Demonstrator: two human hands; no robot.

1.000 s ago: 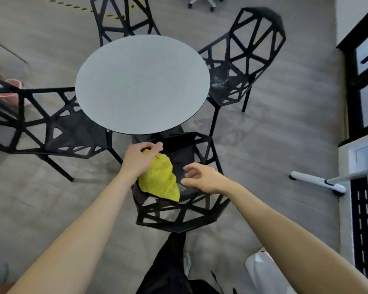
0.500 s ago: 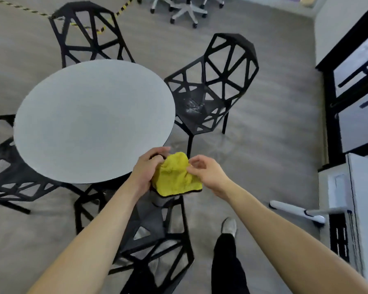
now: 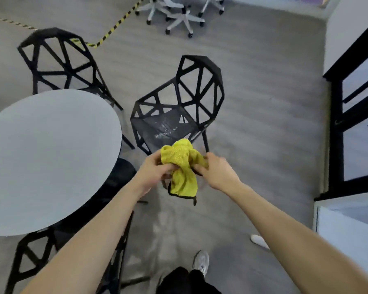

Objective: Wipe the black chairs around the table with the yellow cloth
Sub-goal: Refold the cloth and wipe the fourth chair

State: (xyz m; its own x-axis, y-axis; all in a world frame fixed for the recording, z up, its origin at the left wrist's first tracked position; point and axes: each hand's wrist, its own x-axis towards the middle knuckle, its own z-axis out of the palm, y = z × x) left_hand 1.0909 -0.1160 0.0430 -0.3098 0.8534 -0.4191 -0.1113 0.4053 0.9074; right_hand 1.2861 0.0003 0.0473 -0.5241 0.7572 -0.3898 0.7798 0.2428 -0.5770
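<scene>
Yellow cloth (image 3: 182,166), bunched and edged in black, hangs in the air between both hands, just in front of the nearest black chair (image 3: 179,107). Left hand (image 3: 155,169) grips its left side with curled fingers; right hand (image 3: 217,170) pinches the right side. White smears show on that chair's seat. To the left stands the round grey tabletop (image 3: 49,158), with another black chair (image 3: 60,60) behind it and a third (image 3: 72,259) below its near edge. White office chairs (image 3: 179,13) sit farther off on the grey floor (image 3: 263,102).

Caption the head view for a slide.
Both hands, left hand and right hand, bunch the yellow cloth before a black chair.
</scene>
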